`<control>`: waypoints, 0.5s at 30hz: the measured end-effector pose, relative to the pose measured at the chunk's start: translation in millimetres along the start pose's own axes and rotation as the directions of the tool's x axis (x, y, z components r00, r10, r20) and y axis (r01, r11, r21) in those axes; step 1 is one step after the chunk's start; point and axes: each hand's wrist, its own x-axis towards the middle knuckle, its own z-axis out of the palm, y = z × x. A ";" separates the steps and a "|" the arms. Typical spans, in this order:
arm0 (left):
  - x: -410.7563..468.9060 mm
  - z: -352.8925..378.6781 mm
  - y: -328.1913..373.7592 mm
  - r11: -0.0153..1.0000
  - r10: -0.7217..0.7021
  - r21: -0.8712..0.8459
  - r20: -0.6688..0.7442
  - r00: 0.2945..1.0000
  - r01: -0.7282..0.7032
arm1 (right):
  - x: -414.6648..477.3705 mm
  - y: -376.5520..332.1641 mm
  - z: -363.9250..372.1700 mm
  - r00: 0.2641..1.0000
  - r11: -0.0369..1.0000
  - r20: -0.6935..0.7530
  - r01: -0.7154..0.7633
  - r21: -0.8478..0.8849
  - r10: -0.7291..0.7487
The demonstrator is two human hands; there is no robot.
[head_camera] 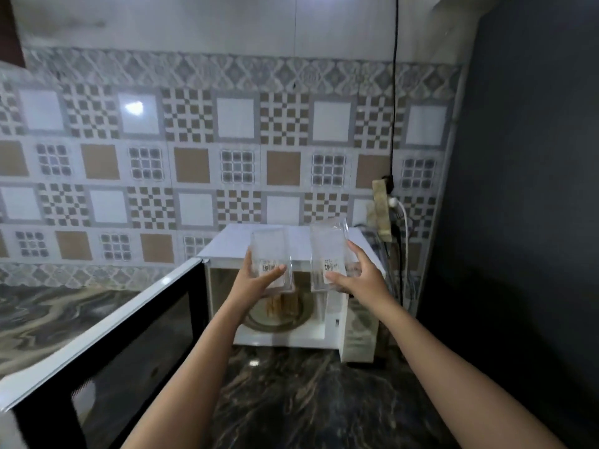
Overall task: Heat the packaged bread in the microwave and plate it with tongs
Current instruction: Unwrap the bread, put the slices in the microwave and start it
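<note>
Both packs held up at the microwave, bread already inside

My left hand (259, 280) grips one clear plastic pack (270, 251) and my right hand (353, 277) grips a second pack (327, 251), both just in front of the microwave (356, 335) opening. They look empty, and the bread (282, 307) lies on the turntable (275, 324) inside the microwave. I judge the slick, thin plastic, held only at its lower end, could slip and fall in onto the bread. With both hands full, my left forearm could also knock the door (107, 335) hanging open left of the microwave.
</note>
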 end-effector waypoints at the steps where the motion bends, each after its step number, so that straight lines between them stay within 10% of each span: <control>1: 13.9 1.2 4.8 1.000 -0.009 0.006 -0.002 1.000 0.009 | 14.7 -1.3 -0.5 1.000 1.000 -0.001 -0.022 0.013 0.022; 15: 167.1 -5.6 -13.0 0.932 -0.172 0.310 -0.074 0.982 0.187 | 151.2 27.8 18.9 0.963 0.953 -0.051 -0.270 -0.139 0.265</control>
